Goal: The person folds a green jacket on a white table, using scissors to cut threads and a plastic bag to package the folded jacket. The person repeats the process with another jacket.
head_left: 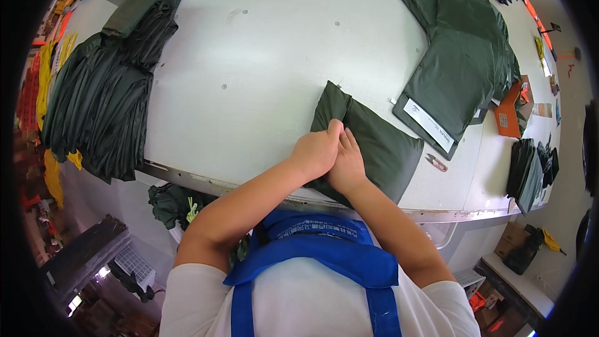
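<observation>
A plump dark green fabric pouch (385, 150) lies at the table's near edge, with a folded band along its left side. My left hand (317, 152) is closed, pinching the pouch at that fold. Pressed against it, my right hand (347, 161) has its fingers closed at the same spot; its fingertips are partly hidden. Just right of the pouch lies a pair of small thread snips (436, 162). Beyond them, a fanned stack of flat green pouches (465, 56) spreads out, the top one bearing a white label strip (428, 125).
A tall pile of folded dark green pieces (103, 97) lines the left side of the white table (249, 56). An orange box (510, 109) and more dark folded pieces (525, 172) sit at the right. Green fabric (175, 203) hangs below the front edge.
</observation>
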The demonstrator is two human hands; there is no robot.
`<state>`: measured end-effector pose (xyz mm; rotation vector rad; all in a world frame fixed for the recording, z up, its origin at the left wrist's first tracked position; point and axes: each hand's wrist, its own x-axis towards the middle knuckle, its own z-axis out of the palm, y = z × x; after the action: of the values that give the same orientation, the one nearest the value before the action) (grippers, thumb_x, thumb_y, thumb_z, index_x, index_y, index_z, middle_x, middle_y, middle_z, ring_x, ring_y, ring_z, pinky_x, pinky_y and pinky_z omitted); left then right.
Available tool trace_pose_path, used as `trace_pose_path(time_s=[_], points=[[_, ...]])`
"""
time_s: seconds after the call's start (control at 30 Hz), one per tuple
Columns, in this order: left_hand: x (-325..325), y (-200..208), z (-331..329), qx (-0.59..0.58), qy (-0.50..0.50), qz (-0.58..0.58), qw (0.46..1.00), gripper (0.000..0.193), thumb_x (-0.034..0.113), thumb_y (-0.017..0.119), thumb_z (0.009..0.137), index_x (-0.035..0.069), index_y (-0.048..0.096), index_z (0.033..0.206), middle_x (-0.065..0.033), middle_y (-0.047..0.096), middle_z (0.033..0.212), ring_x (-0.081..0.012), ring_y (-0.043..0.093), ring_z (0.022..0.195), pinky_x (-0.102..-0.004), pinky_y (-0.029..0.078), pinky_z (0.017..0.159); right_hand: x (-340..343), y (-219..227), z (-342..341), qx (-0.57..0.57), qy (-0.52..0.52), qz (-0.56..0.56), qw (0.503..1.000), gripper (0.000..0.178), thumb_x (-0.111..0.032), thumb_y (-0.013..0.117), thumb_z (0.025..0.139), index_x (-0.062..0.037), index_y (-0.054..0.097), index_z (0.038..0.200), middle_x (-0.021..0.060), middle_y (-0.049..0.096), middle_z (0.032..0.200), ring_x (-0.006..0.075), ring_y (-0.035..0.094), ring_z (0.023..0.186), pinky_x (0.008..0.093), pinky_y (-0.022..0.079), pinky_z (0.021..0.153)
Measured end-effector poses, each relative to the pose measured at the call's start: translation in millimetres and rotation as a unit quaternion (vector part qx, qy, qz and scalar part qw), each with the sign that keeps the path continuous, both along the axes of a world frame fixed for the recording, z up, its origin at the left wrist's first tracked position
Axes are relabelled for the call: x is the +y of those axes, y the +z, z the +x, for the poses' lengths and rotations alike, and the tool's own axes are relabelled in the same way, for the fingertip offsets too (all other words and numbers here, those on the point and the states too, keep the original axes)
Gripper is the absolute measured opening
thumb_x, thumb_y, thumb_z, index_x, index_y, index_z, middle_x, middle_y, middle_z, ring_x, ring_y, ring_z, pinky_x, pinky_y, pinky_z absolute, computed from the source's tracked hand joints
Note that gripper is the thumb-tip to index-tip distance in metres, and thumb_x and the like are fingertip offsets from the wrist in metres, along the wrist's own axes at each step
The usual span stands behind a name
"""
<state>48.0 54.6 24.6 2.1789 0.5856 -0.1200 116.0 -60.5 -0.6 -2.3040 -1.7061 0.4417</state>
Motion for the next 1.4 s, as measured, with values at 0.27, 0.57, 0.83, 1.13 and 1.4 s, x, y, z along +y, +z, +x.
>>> trace_pose_path(time_s=[0.27,0.57,0.83,1.13,1.4], points=[[-18.6,-8.9,6.8,-0.089,0.009,-0.017,0.996,0.017,0.013,0.048,0.092,0.005,0.037,0.101,-0.02,0.06,0.072,-0.0427,0.059,0.065,-0.0511,0.044,0.058,-19.1,-6.9,16.2,0.212,-0.057,0.198,0.955,0.053,-0.017,0.062,0.074,0.0034,0.053,0.122,0.0264,0.047,0.133,0.0457,0.04,0.128,0.0509,0.024,0.113],[-20.1,-16.8,14.6,-0.034,-0.02,0.031,0.999,0.017,0.013,0.051,0.091,0.004,0.038,0.099,-0.0216,0.059,0.069,-0.044,0.058,0.066,-0.0525,0.043,0.056,-19.6,2.3,22.9,0.633,-0.272,0.42,0.591,0.054,0.008,0.051,0.078,-0.0019,0.042,0.13,0.0162,0.043,0.135,0.0263,0.048,0.123,0.0356,0.038,0.103],[-29.5,-22.2,39.6,0.057,-0.079,0.091,0.991,0.019,0.013,0.052,0.089,-0.001,0.039,0.091,-0.0241,0.061,0.069,-0.0431,0.06,0.065,-0.0528,0.047,0.058,-68.6,23.3,-39.4,0.02,0.048,0.212,0.976,0.016,-0.021,0.065,0.074,-0.0169,0.063,0.09,-0.002,0.051,0.078,0.016,0.051,0.077,0.0317,0.036,0.071],[-21.7,-28.2,38.6,0.031,-0.083,0.089,0.992,0.015,0.01,0.052,0.088,-0.001,0.043,0.095,-0.0224,0.062,0.07,-0.0415,0.06,0.068,-0.0505,0.046,0.06,-54.2,10.8,-42.0,-0.065,0.077,0.205,0.973,0.005,-0.021,0.058,0.072,-0.0194,0.059,0.077,-0.003,0.047,0.076,0.0149,0.048,0.076,0.0314,0.034,0.065],[-11.9,-32.0,37.3,0.004,-0.08,0.051,0.995,0.014,0.01,0.052,0.088,0.002,0.045,0.095,-0.0199,0.062,0.075,-0.0394,0.06,0.074,-0.0471,0.046,0.065,-57.9,5.8,-38.8,-0.029,0.073,0.22,0.972,0.015,-0.019,0.061,0.072,-0.0156,0.062,0.087,-0.0018,0.052,0.082,0.0166,0.051,0.079,0.0322,0.037,0.069]])
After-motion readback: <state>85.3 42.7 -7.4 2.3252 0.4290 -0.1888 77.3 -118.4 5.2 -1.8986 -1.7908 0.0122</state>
